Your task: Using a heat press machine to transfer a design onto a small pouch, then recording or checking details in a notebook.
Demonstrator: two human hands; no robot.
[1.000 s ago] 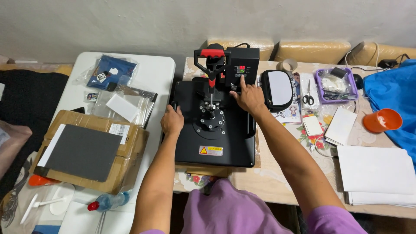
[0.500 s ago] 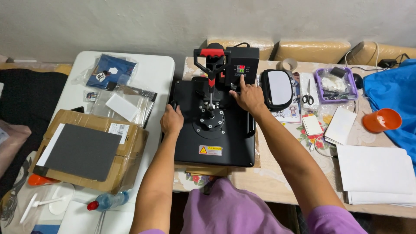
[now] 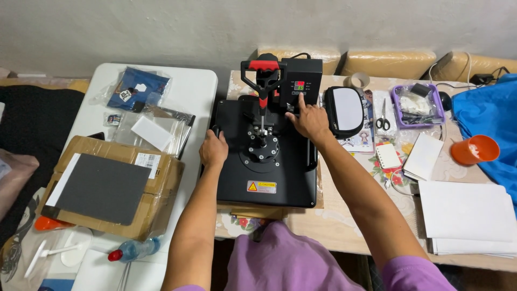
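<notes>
Fingertip work is the step in hand: the right hand [image 3: 308, 119] reaches over the heat press [image 3: 266, 156] with its forefinger stretched out to the buttons under the lit display on the control box [image 3: 300, 86], the other fingers loosely curled and holding nothing. The left hand [image 3: 214, 150] is closed around the press's left edge, gripping a small black knob or corner there; exactly what is under the palm cannot be seen. The press sits across the join of the white table [image 3: 188, 81] and the cloth-covered table [image 3: 344, 226], with its red-gripped lever [image 3: 263, 75] up behind the round pressure knob [image 3: 260, 148].

To do this well, I judge that the forefinger should press one button squarely and briefly, with eyes on the display after each touch, since the buttons sit close together and a slanted push could catch two. The wrist is best kept raised off the top plate, which may be hot. The left hand's brace looks useful: it stops the machine from sliding on the cloth while the box is pushed from the front, so a firm grip there is worthwhile.

Nearby things are apart from both hands: a black and white pouch [image 3: 344, 110] just right of the control box, scissors [image 3: 382, 121], a purple tray [image 3: 417, 105], an orange cup [image 3: 474, 149], white sheets [image 3: 466, 215], and a cardboard box [image 3: 110, 188] on the white table
</notes>
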